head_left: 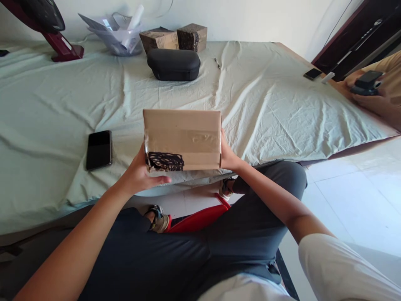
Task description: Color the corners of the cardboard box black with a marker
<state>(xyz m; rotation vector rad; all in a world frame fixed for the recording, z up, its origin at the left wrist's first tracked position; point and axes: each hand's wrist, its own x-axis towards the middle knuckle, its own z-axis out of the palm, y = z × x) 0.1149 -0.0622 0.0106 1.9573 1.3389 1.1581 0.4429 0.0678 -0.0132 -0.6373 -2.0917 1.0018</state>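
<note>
A brown cardboard box (183, 133) is held up between both hands, in front of the cloth-covered table's near edge. Clear tape runs across its face, and black scribble covers its lower left corner. My left hand (142, 173) grips the box's left side, its thumb sticking out below the lower edge. On the opposite side, my right hand (229, 154) is closed on the box, with most of its fingers hidden behind it. A black smartphone (99, 150) lies on the cloth to the left of my left hand.
Toward the wall are a black hard case (173, 65), two smaller cardboard boxes (192, 36), a clear plastic basket (122, 42) and a dark red stand (64, 48). A pen (217, 63) lies nearby. At right, another person's hands hold a black device (367, 82) near a second phone (312, 74).
</note>
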